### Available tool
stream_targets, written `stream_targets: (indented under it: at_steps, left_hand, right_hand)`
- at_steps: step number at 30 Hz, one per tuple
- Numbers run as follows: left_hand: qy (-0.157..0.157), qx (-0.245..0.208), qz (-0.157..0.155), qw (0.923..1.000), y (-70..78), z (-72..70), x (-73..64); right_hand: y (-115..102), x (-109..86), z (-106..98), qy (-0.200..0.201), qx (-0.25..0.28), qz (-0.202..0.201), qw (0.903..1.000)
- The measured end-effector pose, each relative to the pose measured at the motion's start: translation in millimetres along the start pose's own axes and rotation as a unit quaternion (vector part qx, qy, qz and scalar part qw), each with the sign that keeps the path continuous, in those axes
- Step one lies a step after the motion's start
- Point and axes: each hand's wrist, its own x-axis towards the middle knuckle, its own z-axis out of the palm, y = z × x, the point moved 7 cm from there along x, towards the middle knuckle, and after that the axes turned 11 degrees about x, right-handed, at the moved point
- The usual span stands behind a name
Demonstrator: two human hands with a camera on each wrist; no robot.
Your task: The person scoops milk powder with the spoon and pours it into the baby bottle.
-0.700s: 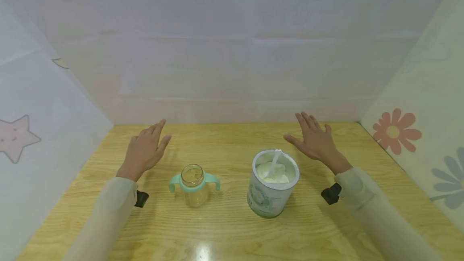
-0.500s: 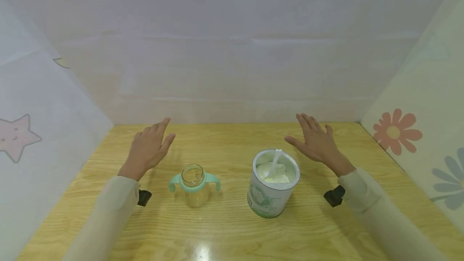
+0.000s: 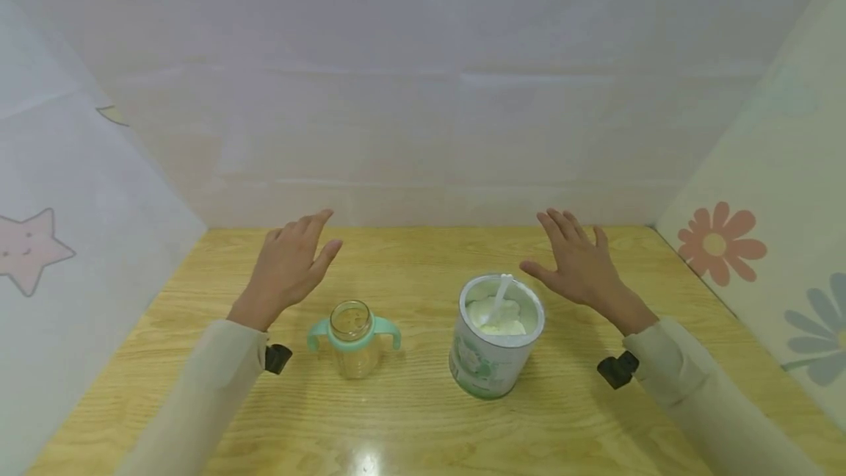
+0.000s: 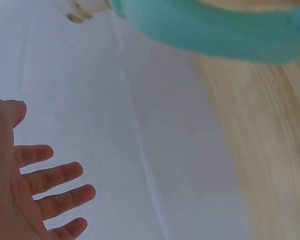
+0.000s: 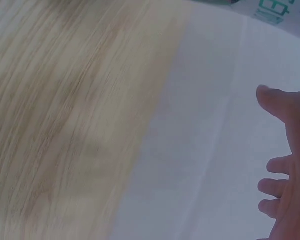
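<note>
A lidless baby bottle (image 3: 357, 358) with an amber, see-through body and two mint-green handles stands upright on the table. Right of it is an open milk powder can (image 3: 485, 366), white and green, with pale powder (image 3: 505, 320) inside and a white scoop (image 3: 497, 298) whose handle sticks up past the rim. My left hand (image 3: 288, 264) hovers behind and left of the bottle, fingers spread, holding nothing; in the left wrist view a mint-green handle (image 4: 215, 30) crosses the top. Beyond the can on its right, my right hand (image 3: 581, 267) is held with fingers extended and nothing in it.
The wooden table (image 3: 423, 432) ends at a pale back wall (image 3: 423, 131). Side panels flank it, the left one with a pink star (image 3: 29, 250), the right one with a red flower (image 3: 720, 243). Dark wrist cameras hang under both wrists.
My left hand has moved right and slightly forward, nearer the bottle. The right wrist has shifted a little to the right, its fingertips almost unmoved. Bottle and can stay in place.
</note>
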Motion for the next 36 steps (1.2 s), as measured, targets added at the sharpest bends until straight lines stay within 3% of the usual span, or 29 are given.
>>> stream_targets:
  at_steps: [7,24,30,36]
  left_hand:
    - [0.013,-0.004,0.021,0.9997,17.9,-8.9,3.1]
    - [0.060,-0.036,0.083,0.9941,71.9,-23.9,-3.5]
    - [0.057,-0.048,0.107,0.9914,92.4,-20.1,-12.8]
    - [0.033,-0.083,0.121,0.9886,114.8,-11.0,-16.6]
  right_hand:
    - [-10.6,-4.5,-4.8,0.005,-0.007,-0.019,0.9998]
    - [-29.1,-9.9,-20.7,0.004,0.057,-0.065,0.9962]
    - [-40.2,-10.0,-25.0,0.012,0.077,-0.097,0.9922]
    - [-42.6,-13.6,-28.9,-0.003,0.089,-0.096,0.9914]
